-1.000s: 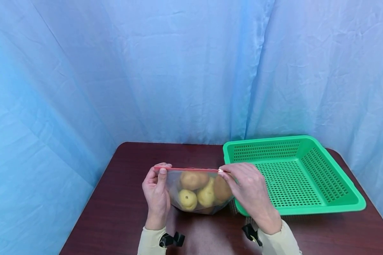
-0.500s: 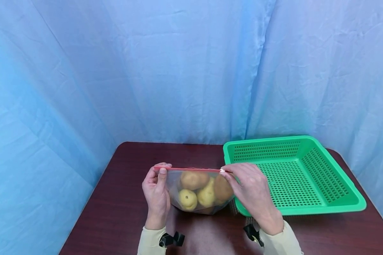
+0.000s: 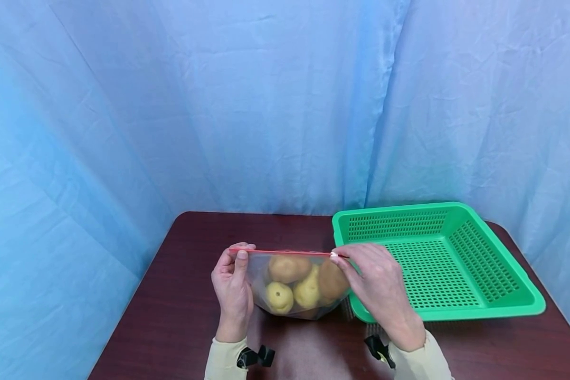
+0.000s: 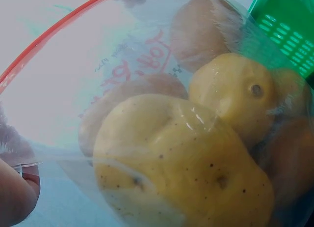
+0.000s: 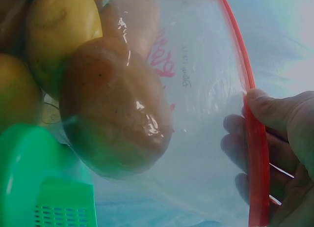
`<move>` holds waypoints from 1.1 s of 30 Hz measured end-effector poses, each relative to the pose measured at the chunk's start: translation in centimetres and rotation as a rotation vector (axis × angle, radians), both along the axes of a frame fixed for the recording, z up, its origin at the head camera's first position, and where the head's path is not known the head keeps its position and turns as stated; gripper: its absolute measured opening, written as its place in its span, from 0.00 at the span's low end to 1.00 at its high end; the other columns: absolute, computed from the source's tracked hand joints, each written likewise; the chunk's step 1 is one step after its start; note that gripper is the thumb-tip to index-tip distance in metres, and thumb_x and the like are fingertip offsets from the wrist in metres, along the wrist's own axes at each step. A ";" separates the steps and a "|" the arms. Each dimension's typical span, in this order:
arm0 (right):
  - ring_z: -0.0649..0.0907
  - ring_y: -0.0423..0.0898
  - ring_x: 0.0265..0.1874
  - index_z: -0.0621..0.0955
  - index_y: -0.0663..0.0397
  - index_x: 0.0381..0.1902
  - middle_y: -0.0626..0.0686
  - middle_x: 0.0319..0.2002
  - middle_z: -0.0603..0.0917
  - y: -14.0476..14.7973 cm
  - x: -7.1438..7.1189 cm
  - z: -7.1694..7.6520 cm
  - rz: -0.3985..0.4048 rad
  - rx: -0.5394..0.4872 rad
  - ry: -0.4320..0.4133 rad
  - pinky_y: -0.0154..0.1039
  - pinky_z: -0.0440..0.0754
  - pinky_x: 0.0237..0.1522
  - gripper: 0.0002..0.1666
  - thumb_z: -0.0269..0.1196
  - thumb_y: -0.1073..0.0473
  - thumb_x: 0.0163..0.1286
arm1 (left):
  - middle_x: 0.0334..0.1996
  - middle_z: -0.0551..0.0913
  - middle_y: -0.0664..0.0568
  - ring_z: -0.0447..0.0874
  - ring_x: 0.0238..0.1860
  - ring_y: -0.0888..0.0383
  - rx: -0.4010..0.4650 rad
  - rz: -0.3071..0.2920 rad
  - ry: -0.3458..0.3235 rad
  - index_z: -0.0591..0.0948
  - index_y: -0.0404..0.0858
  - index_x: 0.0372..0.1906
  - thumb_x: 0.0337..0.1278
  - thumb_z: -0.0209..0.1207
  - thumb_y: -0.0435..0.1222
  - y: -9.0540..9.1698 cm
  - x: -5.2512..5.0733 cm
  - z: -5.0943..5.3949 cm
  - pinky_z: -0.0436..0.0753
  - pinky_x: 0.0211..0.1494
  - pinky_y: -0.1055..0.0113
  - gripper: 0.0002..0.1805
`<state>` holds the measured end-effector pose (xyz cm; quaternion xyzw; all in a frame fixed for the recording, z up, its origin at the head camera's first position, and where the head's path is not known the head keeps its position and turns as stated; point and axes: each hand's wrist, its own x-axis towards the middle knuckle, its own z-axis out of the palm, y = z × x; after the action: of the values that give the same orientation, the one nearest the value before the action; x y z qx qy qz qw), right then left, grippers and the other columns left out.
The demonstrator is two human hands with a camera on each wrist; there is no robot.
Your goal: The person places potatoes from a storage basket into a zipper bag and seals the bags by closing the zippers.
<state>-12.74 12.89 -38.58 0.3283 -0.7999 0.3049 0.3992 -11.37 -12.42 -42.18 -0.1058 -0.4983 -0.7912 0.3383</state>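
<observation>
A clear zip bag (image 3: 261, 264) with a red zip (image 3: 285, 252) stands on the table, its top edge drawn straight between both hands. My left hand (image 3: 234, 293) pinches the zip's left end between thumb and fingers. My right hand (image 3: 377, 279) pinches the zip near its right end, at a small white slider (image 3: 334, 255). Inside lie yellow pear-like fruits (image 4: 181, 163) and brown, potato-like ones (image 5: 115, 109). In the right wrist view the thumb (image 5: 270, 109) presses on the zip, with fingers behind it seen through the plastic.
A green plastic basket (image 3: 499, 311) with latticed walls stands right of the bag, close by the right hand. The dark red-brown table (image 3: 171, 301) ends at a blue curtain (image 3: 266, 105) behind and on both sides.
My right hand has slid a little to the right along the zip, and the white slider has moved with it. My left hand and the basket have stayed put.
</observation>
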 end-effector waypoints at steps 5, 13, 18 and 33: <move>0.89 0.48 0.37 0.89 0.54 0.40 0.48 0.36 0.90 0.2 0.1 -0.1 0.004 -0.006 -0.002 0.48 0.82 0.48 0.20 0.61 0.44 0.78 | 0.40 0.89 0.51 0.85 0.50 0.56 0.000 -0.001 0.002 0.84 0.29 0.46 0.73 0.57 0.26 0.0 0.0 0.0 0.81 0.57 0.66 0.06; 0.89 0.48 0.37 0.89 0.54 0.40 0.49 0.36 0.90 0.4 0.1 -0.1 -0.003 -0.003 -0.013 0.48 0.82 0.48 0.19 0.62 0.45 0.77 | 0.40 0.89 0.51 0.85 0.50 0.56 -0.001 0.000 0.002 0.84 0.29 0.46 0.73 0.57 0.26 0.0 0.0 0.1 0.81 0.57 0.66 0.06; 0.89 0.49 0.37 0.89 0.54 0.40 0.49 0.35 0.90 0.5 0.1 -0.1 -0.009 -0.006 -0.003 0.48 0.82 0.47 0.18 0.63 0.46 0.77 | 0.40 0.89 0.51 0.85 0.50 0.55 0.000 -0.002 0.004 0.83 0.27 0.46 0.73 0.57 0.26 0.0 0.0 0.0 0.81 0.57 0.66 0.07; 0.89 0.50 0.37 0.89 0.55 0.40 0.49 0.35 0.90 0.8 0.1 -0.2 -0.015 -0.030 0.035 0.47 0.81 0.47 0.23 0.58 0.43 0.79 | 0.40 0.89 0.51 0.85 0.50 0.55 -0.004 0.003 0.000 0.83 0.27 0.47 0.73 0.58 0.26 -0.1 0.0 0.1 0.81 0.57 0.66 0.07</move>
<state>-12.67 13.74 -38.73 0.3213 -0.7908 0.3079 0.4202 -11.37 -12.54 -42.12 -0.1058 -0.5001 -0.7897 0.3392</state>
